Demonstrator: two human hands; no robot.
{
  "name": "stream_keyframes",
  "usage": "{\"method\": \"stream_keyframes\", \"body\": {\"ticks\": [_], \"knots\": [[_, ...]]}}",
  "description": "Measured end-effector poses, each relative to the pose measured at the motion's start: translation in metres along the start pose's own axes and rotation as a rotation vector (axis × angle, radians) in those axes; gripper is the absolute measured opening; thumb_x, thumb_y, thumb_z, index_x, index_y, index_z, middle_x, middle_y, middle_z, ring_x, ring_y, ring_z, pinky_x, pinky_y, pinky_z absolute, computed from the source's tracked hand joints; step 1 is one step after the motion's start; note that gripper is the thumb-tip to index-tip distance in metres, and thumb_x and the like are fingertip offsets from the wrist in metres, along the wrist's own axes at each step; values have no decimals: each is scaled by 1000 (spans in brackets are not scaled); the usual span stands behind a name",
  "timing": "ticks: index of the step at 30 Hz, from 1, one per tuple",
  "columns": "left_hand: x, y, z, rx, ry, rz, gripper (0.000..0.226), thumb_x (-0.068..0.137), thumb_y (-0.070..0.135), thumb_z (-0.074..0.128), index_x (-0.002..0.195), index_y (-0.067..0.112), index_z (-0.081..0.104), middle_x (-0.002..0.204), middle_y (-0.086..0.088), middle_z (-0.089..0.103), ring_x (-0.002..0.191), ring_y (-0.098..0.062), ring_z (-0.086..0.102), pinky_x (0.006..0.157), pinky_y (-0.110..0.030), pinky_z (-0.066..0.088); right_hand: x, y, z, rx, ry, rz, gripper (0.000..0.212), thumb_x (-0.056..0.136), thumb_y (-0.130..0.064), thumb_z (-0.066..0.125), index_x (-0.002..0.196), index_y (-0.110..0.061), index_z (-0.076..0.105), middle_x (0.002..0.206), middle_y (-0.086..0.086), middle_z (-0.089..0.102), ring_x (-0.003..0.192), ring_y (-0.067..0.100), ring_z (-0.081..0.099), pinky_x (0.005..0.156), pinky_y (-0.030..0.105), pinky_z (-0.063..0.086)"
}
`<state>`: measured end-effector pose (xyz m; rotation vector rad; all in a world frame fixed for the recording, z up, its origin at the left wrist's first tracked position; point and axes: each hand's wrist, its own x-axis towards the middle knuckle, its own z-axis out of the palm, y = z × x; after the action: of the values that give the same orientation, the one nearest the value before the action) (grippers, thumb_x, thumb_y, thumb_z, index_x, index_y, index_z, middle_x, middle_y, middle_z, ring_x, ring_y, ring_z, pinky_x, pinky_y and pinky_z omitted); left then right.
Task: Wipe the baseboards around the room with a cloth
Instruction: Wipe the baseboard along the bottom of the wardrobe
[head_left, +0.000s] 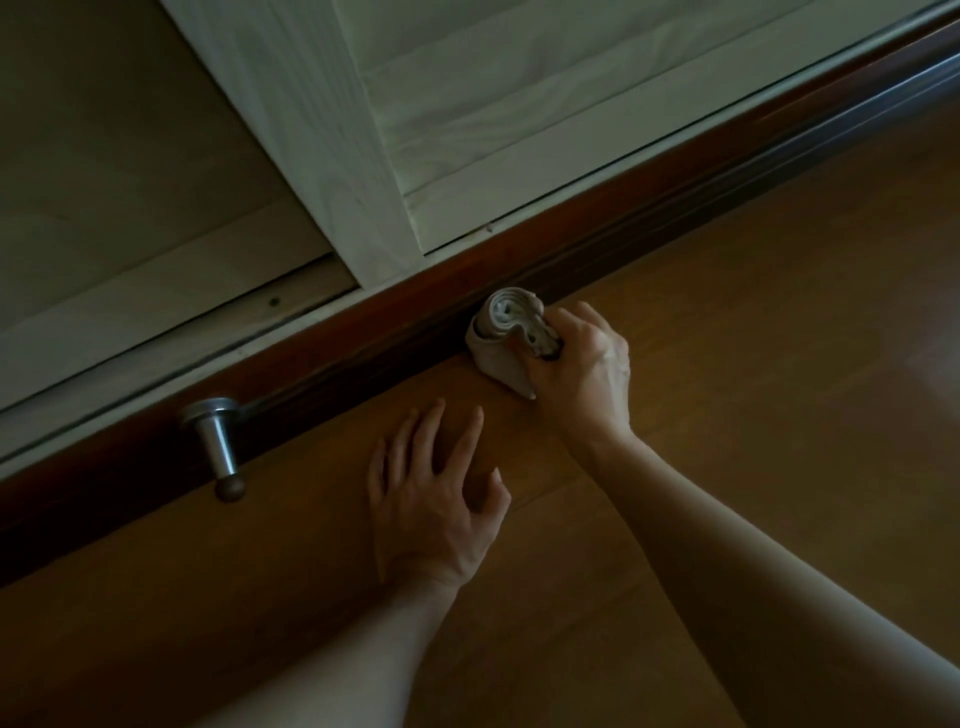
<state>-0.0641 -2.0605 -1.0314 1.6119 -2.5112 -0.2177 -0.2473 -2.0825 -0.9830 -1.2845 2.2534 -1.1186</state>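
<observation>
While both my bare forearms reach in from the 5 and 6 o'clock edge, my hands are apart. My left hand (436, 499) lies nearest me, fingers straight and spread, with the fingertips on the floor (753, 374) and nothing in its grasp. The floor is warm brown wood, smooth and dimly lit, and a paler sheen shows toward 3 o'clock.

Up toward 1 o'clock from my left hand, my right hand (584, 364) has its fingers curled tight round the cloth (501, 332). The cloth is pale grey-white and rolled into a thick wad. Its rolled end touches the foot of the baseboard (311, 348), right where board and floor meet.

The baseboard is dark reddish-brown wood with moulded grooves. It runs slantwise from the 8 o'clock edge up to the 2 o'clock corner. Toward 9 o'clock from my left hand, a metal doorstop (213, 441) juts out from the baseboard over the floor, with a dark rounded tip at its end.

Beyond the baseboard a pale track (156, 358) runs along its top edge. Above that, toward 12 o'clock, stands a white-painted panelled door (519, 119) with visible grain. At 10 o'clock a plain beige panel (104, 156) sits set back behind it.
</observation>
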Motion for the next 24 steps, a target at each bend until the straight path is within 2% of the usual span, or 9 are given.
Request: {"method": "stream_keyframes", "body": {"ticks": [2,4,6,8,9,12,17,21,24], "knots": [[0,-1,0,6,11,2,60,87,58,45,144,41,50,154,-1,44,141,-26,38,114,-53,29,2,2,0,14,-20,-20,36,89,-46,60,105,-16,69,97,-5,58,83,7,55,70,28,49],[-1,-2,2,8,31,2,59,88,58,45,144,41,50,155,0,44,142,-25,38,114,-53,30,8,11,-4,3,-2,-13,24,92,-36,65,106,-17,69,99,-4,59,87,9,56,75,34,51],[-1,-1,2,4,42,6,59,89,59,44,145,42,49,155,1,43,142,-24,37,113,-53,31,17,23,-14,-1,14,24,21,92,-31,66,108,-18,69,104,1,62,97,18,59,84,41,51],[-1,-1,4,8,34,8,59,89,60,43,146,44,46,157,2,41,144,-23,35,113,-54,31,26,36,-25,-1,34,53,24,91,-30,66,111,-16,69,108,5,64,104,25,59,89,42,50],[-1,-1,4,16,25,7,60,90,61,42,147,45,45,157,3,39,145,-23,34,113,-53,30,28,40,-29,6,41,58,26,91,-30,65,111,-16,69,105,3,64,102,24,59,89,41,49],[1,-3,3,34,-6,4,61,89,62,43,148,47,42,159,5,36,146,-22,31,115,-51,26,32,41,-31,42,27,58,28,89,-34,64,108,-13,69,98,0,61,95,23,60,83,51,52],[0,-4,3,34,-2,6,63,87,58,48,149,48,39,160,7,32,148,-21,29,119,-51,23,36,36,-30,75,-105,-67,28,87,-33,67,105,-12,70,96,-2,61,80,12,57,65,29,49],[2,-3,0,18,-29,2,62,89,57,48,149,48,38,161,5,33,149,-22,28,120,-53,21,40,43,-36,74,-48,-13,36,85,-44,64,100,-12,70,91,-4,59,75,9,54,65,32,52],[2,1,-5,35,-42,9,60,89,54,48,148,42,45,159,2,36,147,-26,31,119,-56,23,37,30,-35,78,-116,-39,47,84,-55,61,98,-11,70,90,-5,58,74,11,56,64,32,52]]}}
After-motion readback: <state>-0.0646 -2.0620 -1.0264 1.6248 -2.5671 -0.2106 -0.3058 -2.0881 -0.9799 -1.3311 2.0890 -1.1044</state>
